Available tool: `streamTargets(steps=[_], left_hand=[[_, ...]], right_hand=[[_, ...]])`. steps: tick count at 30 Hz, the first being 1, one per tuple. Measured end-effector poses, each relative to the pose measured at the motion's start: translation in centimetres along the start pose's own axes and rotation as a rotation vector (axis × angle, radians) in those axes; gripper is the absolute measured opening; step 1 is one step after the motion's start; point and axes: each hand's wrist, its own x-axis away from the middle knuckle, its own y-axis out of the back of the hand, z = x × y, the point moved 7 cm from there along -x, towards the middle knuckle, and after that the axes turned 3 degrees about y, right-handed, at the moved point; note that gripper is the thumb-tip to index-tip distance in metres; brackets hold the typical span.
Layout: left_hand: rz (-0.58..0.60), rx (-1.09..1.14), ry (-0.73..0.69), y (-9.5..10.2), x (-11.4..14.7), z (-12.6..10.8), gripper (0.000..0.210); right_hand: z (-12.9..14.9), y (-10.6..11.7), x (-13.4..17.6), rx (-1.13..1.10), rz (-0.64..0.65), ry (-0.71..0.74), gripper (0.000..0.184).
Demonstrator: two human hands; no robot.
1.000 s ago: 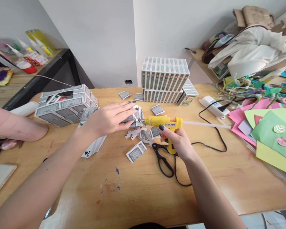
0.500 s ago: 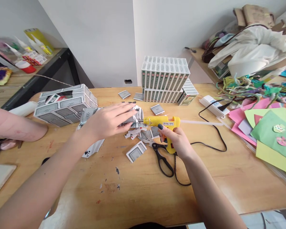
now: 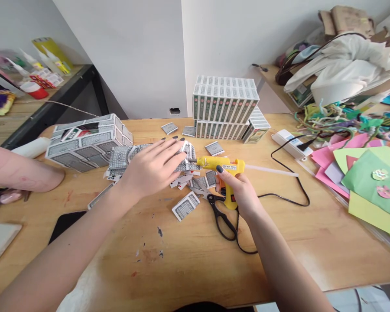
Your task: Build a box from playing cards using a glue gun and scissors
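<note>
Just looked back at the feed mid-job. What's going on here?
A person is working with a yellow glue gun, held in the right hand. Its nozzle is at the right end of a card-covered piece; whether it touches is too small to tell. The left hand lies over that piece, fingers extended. Scissors lie near the gun among loose cards. A larger card-covered box stands to the left, and boxed decks are stacked at the back.

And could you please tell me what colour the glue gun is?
The glue gun is mostly yellow; the head view shows it best.
</note>
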Motion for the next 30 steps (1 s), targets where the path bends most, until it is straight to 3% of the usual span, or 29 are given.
streamTargets(steps=[6,11,17,26,30], left_hand=[[-0.127,-0.136,-0.013,0.1,0.4,-1.1,0.031],[-0.173,-0.156,-0.049,-0.1,0.6,-1.3,0.036],[-0.229,-0.267,-0.147,-0.3,0.6,-1.3,0.034],[-0.201,-0.225,-0.132,-1.1,0.5,-0.2,0.036],[-0.144,-0.154,-0.060,-1.9,0.3,0.8,0.038]], right_hand=[[-1.1,-0.2,0.3,-0.194,-0.077,-0.126,0.036],[-1.1,0.6,-0.1,-0.434,-0.174,-0.069,0.027],[-1.7,1.5,-0.6,-0.555,-0.190,-0.063,0.021],[-1.4,3.9,-1.3,-0.597,-0.221,0.020,0.025],[-1.1,5.8,-1.3,-0.584,-0.265,0.068,0.028]])
